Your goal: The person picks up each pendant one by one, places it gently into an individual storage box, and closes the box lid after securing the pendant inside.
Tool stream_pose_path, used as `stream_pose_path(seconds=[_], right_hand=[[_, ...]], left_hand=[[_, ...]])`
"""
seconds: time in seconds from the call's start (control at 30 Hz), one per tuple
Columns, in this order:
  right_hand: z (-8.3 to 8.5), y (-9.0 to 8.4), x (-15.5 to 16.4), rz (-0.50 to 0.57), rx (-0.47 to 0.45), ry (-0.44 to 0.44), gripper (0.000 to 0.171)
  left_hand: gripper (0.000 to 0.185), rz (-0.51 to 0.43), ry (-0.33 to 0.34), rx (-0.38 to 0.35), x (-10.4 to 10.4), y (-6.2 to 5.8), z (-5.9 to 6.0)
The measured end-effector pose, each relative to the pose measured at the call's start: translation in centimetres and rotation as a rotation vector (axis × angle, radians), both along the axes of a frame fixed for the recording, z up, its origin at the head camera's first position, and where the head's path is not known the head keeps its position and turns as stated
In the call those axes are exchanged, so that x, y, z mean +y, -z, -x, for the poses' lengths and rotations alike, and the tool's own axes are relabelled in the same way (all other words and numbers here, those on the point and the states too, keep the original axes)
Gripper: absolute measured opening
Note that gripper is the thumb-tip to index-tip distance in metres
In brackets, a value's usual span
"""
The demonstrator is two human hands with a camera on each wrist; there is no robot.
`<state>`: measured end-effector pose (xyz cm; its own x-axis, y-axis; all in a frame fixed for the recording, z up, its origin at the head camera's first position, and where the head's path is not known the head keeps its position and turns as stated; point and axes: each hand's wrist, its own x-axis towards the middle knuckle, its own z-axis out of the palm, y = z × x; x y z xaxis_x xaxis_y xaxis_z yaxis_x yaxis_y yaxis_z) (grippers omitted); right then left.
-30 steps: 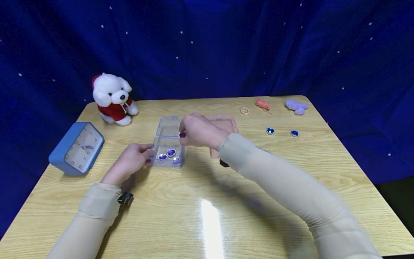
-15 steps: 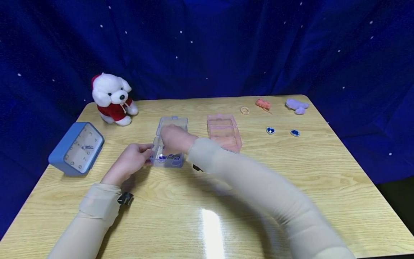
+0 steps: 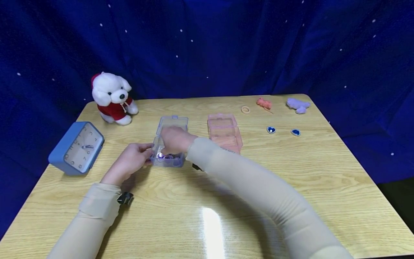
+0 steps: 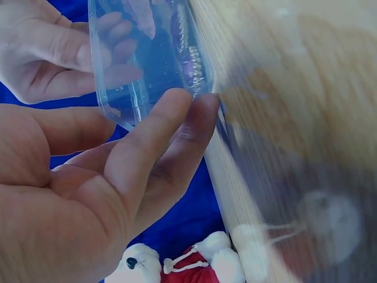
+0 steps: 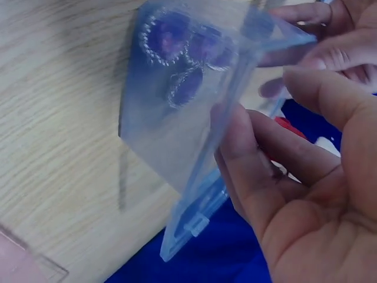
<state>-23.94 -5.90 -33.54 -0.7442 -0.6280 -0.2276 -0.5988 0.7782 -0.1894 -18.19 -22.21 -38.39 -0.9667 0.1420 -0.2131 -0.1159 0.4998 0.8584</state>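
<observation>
A clear bluish plastic box (image 3: 168, 162) with its lid (image 3: 181, 123) raised stands at the table's middle left. My left hand (image 3: 133, 158) holds its left side, with the thumb at the rim and fingertips low against the wall in the left wrist view. My right hand (image 3: 176, 139) reaches over the box, its fingers inside. In the right wrist view its thumb and fingers (image 5: 238, 132) are spread apart with no gem between them. Purple gems (image 5: 165, 35) with beaded silver edges lie on the box floor, partly covered by the right hand in the head view.
Right of it is an open pink box (image 3: 223, 135). Two blue gems (image 3: 271, 130) lie farther right; behind are a beige ring (image 3: 245, 109), a coral toy (image 3: 263, 104) and a lilac toy (image 3: 297, 105). A plush dog (image 3: 113, 97) and blue clock (image 3: 77, 147) stand left.
My right hand has moved left from beside the box to inside it; the dark gem it pinched no longer shows in its fingers. Gems in the box have shifted slightly. My left hand stays put.
</observation>
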Motion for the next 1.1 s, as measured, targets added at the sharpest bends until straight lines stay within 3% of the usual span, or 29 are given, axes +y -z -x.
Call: stream_pose_path(seconds=[0.1, 0.33, 0.5, 0.6, 0.73, 0.8, 1.1], right_hand=[[0.1, -0.7, 0.6, 0.031, -0.02, -0.009, 0.026], [0.1, -3.9, 4.5, 0.132, 0.017, -0.056, 0.053], [0.4, -6.2, 10.1, 0.204, 0.023, 0.046, 0.031], [0.7, -6.8, 14.7, 0.236, 0.093, 0.103, 0.02], [1.4, -6.3, 21.2, 0.251, 0.194, 0.164, 0.016], [1.7, -5.8, 24.3, 0.242, 0.203, 0.21, 0.016], [2.7, -1.5, 34.3, 0.229, 0.12, 0.379, 0.023]], left_hand=[[0.043, 0.009, 0.001, 0.002, 0.0, -0.1, -0.1], [0.044, 0.01, -0.006, -0.011, 0.0, -0.3, -0.1], [0.044, 0.007, -0.005, -0.019, 0.0, -0.3, -0.1], [0.044, 0.011, -0.005, -0.026, 0.0, -0.3, -0.2], [0.045, 0.022, -0.002, -0.023, 0.1, -0.3, -0.2], [0.045, 0.022, 0.0, -0.019, 0.1, -0.4, -0.3], [0.046, 0.057, 0.014, -0.003, 0.0, -0.4, -0.3]])
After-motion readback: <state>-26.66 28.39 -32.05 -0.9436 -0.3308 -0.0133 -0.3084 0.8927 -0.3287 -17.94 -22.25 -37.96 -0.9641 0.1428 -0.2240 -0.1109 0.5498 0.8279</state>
